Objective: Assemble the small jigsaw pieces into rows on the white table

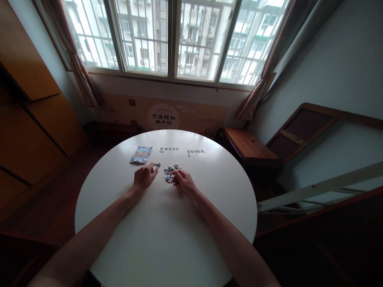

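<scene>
On the round white table (167, 231) lies a small heap of loose jigsaw pieces (171, 170). My left hand (144, 177) rests just left of the heap and pinches a single dark puzzle piece (158, 164) between thumb and fingertips. My right hand (183, 182) sits at the heap's right edge, fingers curled onto the pieces; I cannot make out what it holds. Two short rows of joined pieces (169, 149) (195, 151) lie farther back. A colourful puzzle packet (141, 155) lies flat at the back left.
A wooden side table (248, 145) stands right of the round table. A long board (317, 187) and a framed panel (302, 127) lean at the right. Cabinets (32, 119) line the left wall. A barred window (173, 40) is ahead, with a printed cardboard box (163, 115) beneath.
</scene>
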`<state>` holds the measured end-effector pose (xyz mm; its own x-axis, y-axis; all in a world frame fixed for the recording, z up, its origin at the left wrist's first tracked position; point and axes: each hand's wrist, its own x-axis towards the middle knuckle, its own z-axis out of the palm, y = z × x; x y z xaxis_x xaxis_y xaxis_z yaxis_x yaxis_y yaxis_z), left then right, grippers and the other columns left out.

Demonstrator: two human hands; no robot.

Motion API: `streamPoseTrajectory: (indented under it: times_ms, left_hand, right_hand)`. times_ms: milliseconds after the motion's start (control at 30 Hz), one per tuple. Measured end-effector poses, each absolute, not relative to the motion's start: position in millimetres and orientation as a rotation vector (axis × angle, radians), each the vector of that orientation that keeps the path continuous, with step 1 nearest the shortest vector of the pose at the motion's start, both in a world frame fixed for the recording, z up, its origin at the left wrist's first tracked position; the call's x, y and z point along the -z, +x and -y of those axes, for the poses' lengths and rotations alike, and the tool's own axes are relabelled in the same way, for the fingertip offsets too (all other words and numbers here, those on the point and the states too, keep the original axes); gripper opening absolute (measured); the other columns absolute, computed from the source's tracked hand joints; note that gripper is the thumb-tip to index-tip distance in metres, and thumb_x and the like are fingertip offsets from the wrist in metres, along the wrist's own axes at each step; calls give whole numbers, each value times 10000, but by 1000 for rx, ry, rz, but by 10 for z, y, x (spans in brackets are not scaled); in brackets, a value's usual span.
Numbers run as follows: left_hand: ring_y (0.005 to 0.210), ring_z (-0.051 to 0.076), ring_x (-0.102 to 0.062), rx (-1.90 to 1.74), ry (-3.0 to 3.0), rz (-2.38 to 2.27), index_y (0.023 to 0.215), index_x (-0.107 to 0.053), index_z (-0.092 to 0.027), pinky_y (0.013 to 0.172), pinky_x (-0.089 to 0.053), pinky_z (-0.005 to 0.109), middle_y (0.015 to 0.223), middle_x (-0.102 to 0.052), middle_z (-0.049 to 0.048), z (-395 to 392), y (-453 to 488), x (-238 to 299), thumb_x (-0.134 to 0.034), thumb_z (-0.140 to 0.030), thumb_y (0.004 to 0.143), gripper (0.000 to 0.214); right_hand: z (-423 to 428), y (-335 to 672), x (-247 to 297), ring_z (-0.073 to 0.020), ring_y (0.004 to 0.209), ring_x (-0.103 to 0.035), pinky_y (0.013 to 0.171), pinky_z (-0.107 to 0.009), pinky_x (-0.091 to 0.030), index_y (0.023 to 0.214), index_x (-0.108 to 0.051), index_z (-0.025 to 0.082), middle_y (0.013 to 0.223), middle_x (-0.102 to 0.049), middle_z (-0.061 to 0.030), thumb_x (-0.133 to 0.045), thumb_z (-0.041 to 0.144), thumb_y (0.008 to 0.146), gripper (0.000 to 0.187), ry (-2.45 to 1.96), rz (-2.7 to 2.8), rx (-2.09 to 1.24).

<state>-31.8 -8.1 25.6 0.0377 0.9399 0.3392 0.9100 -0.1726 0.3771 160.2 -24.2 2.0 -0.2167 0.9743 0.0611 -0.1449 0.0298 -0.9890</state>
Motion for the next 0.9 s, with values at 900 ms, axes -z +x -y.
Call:
streamPoseTrajectory:
  times_ms: [900]
  left_hand:
    - [929, 177, -613, -516, 2378, -1914, 1052, -644, -249, 769, -445, 252, 1211, -581, 19, 120, -267, -233, -396, -346, 897, 308]
  right_hand:
    - [259, 1591, -28, -84, 454, -518, 405, -187, -381, 744, -596, 147, 566, -577, 11, -591, 617, 706, 472, -982, 1341, -1353]
